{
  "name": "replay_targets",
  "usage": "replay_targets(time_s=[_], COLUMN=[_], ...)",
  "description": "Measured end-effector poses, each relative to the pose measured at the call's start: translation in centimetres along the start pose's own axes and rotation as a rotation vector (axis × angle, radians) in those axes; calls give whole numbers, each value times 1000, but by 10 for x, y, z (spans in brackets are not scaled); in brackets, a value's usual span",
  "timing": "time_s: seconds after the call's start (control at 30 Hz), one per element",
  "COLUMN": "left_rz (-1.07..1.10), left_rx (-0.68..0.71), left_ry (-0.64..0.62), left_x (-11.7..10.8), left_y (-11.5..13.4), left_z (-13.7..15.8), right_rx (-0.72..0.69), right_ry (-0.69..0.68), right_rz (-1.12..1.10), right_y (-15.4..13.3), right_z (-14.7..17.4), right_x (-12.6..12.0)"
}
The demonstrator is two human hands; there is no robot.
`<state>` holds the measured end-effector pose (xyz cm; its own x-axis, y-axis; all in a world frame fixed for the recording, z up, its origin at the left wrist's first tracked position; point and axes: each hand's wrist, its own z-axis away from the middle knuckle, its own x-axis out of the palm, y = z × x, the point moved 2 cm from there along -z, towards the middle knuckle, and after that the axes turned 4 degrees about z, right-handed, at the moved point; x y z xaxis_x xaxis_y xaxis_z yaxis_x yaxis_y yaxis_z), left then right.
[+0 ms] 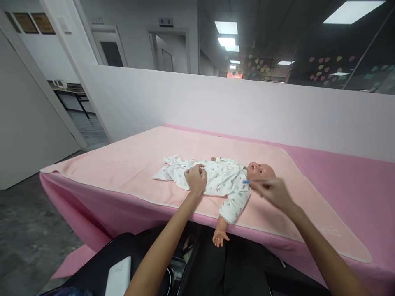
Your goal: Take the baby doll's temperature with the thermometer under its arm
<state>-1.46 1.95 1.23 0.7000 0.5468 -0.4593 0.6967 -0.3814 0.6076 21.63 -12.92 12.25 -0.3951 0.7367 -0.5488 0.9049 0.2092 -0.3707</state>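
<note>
In the head view, a baby doll (212, 179) in a white printed romper is laid face up on a pale pink blanket (123, 164), its head toward the right and its legs toward the left. It is set close to the near edge, presumably so that its whole length is within easy reach of both arms. The blanket is spread over a deeper pink cover (348, 172), perhaps as a soft, level bed for the doll.

The left hand (196, 179) is rested on the lower part of the romper with its fingers curled inward. The doll may be steadied by it, but whether any cloth or small object is gripped cannot be told, since the palm is turned away.

The right hand (273, 190) is blurred and is held near the doll's neck, just below the head. Its fingers are brought together, and a small blue item (246, 181) seems to be pinched at their tips, pointed toward the collar; such a grip would suit fine control. What the item is cannot be made out.

The doll's nearer arm (221, 230) is let hang past the edge, so the chest is left uncovered by it. A white device (118, 276) is placed lower left, apart from the doll.
</note>
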Motion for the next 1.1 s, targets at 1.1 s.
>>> replay_targets(time_s=[1.1], left_rz=[-58], left_rx=[10], left_ry=[118], left_x=[0], left_y=[-3], left_z=[-1], right_rx=[813], right_ry=[255], right_rz=[-1257], right_y=[34], right_z=[29], right_x=[-14])
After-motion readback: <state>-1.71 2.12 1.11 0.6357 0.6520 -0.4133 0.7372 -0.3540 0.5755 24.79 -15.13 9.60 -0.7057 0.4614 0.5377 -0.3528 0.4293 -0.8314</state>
